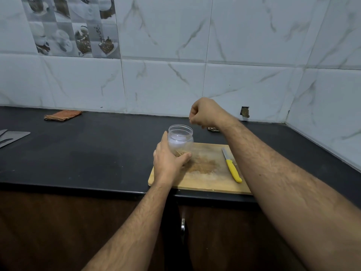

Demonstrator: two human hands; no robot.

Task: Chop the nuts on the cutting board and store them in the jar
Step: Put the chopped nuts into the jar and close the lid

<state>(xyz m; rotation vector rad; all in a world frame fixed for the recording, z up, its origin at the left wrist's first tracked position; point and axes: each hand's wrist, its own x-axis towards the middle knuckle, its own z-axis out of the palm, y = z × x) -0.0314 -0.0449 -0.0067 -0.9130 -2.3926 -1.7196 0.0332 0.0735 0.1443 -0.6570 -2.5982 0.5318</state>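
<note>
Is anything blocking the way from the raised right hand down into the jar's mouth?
Nothing visible does. The jar has no lid on and its mouth is open, with the right hand held above and just right of the rim. The left hand grips the jar low on its side, clear of the opening.
</note>
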